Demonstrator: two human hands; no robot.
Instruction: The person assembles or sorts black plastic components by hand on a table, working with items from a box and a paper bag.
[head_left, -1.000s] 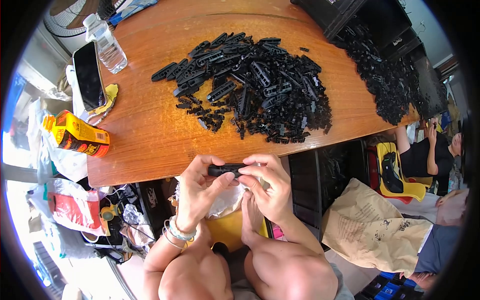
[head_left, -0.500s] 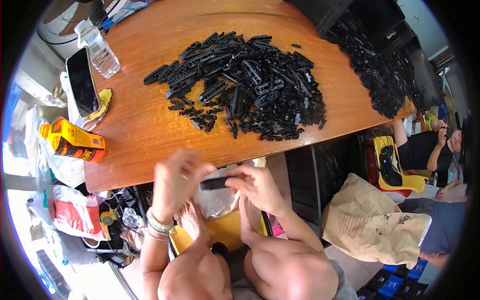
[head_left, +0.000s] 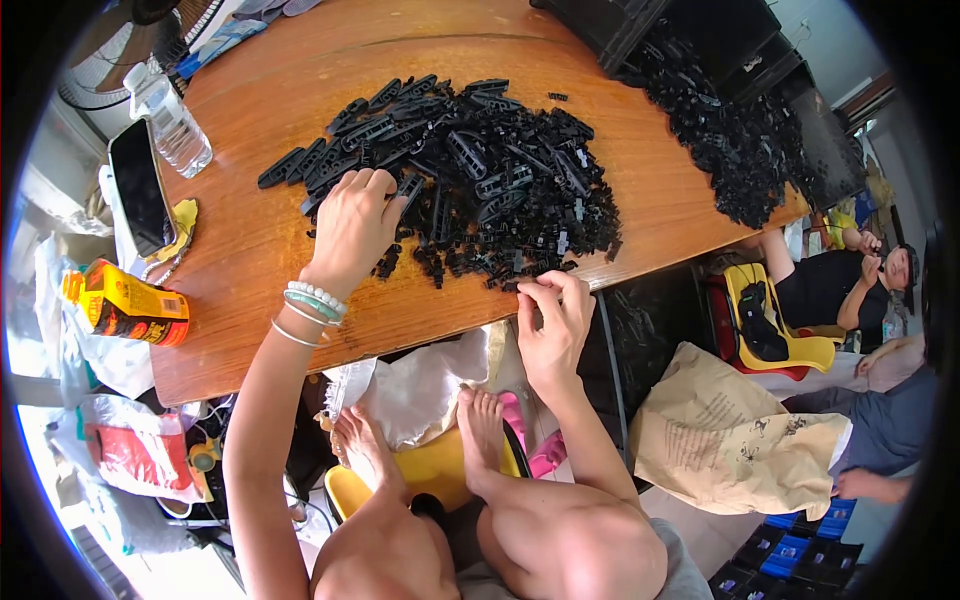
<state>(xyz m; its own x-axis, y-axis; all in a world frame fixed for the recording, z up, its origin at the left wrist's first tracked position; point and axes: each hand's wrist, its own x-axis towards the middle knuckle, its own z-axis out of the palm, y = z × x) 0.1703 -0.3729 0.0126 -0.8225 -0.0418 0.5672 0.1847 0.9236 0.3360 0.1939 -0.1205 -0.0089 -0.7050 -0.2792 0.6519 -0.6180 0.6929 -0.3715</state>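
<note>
Long slotted black parts (head_left: 467, 155) and small black pieces (head_left: 598, 222) jumbled on the table (head_left: 235, 300)

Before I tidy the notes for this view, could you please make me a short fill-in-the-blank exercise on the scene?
1. The bracelets circle the person's ____ wrist.
2. The left hand is at a pile of plastic parts that are mostly ____ in colour.
3. The left hand reaches farther over the wooden table than the ____ hand.
4. The large paper bag is on the person's ____ side.

Missing words: left; black; right; right.
</note>
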